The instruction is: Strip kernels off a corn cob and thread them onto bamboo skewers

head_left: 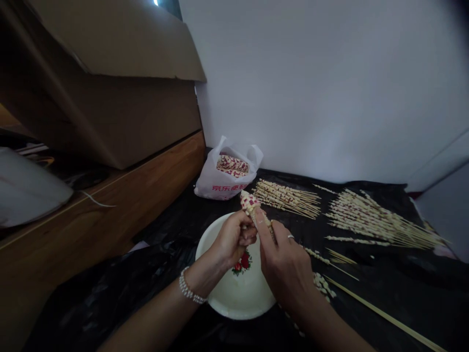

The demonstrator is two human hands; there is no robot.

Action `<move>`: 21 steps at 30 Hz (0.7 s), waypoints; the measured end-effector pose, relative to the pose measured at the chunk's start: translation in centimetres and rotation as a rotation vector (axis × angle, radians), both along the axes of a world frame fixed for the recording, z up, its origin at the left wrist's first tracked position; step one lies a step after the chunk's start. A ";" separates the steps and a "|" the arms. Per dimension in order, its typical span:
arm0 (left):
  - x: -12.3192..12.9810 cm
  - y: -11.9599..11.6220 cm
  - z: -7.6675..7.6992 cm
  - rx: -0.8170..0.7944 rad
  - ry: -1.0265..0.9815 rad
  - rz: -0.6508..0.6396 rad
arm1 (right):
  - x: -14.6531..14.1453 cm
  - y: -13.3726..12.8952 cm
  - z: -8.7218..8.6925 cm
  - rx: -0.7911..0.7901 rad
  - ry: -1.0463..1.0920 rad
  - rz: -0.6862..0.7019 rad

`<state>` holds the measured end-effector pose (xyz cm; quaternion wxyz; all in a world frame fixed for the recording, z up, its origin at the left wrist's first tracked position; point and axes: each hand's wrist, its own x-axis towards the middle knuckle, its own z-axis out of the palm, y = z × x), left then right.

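Note:
A corn cob (249, 201) with white and purple kernels is held tilted between both hands. Its lower part looks partly stripped of kernels and is mostly covered by fingers. My left hand (231, 238), with a beaded bracelet at the wrist, has its fingers curled against the cob's left side. From the right, my right hand (285, 252), wearing a ring, grips the cob with fingers lying along it. Below both hands stands a white basin (244, 300) with a red flower print on its inner bottom.
Behind the basin, a white plastic bag (223, 188) holds more corn cobs (233, 164). Skewers threaded with kernels (284, 197) lie to its right, with a larger pile (361, 215) farther right. Loose kernels (323, 286) and bare sticks (381, 312) rest on black plastic sheeting (399, 278). A cardboard box (146, 112) stands left.

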<state>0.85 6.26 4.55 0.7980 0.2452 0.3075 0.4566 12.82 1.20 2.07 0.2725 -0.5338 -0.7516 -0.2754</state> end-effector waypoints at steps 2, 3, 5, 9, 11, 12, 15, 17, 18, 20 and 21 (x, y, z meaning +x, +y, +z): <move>0.0 0.0 -0.2 0.020 0.021 -0.011 | 0.1 0.0 0.0 -0.010 0.036 0.007; 0.0 0.0 -0.1 0.032 0.015 -0.010 | 0.1 0.0 0.1 -0.020 0.058 0.010; -0.1 -0.1 0.1 0.052 -0.008 -0.011 | 0.3 0.1 0.2 -0.037 0.096 0.018; -0.1 -0.2 0.8 0.012 -0.053 -0.002 | 0.5 0.2 0.4 -0.078 0.146 0.032; -0.1 -0.2 1.0 -0.026 -0.060 0.012 | 0.6 0.2 0.6 -0.124 0.189 0.059; -0.1 -0.1 1.1 -0.038 -0.059 0.020 | 0.6 0.2 0.7 -0.153 0.225 0.088; -0.2 0.1 1.0 -0.043 -0.061 0.039 | 0.8 0.1 1.0 -0.250 0.356 0.194; -0.2 0.2 0.9 -0.029 -0.077 0.046 | 0.9 0.0 1.2 -0.292 0.412 0.240; -0.3 0.2 0.9 -0.022 -0.087 0.045 | 1.0 0.0 1.2 -0.304 0.427 0.251; -0.3 0.1 1.0 -0.013 -0.096 0.044 | 1.0 0.0 1.3 -0.303 0.438 0.256; -0.3 0.1 1.0 -0.012 -0.091 0.046 | 1.0 0.0 1.3 -0.292 0.434 0.255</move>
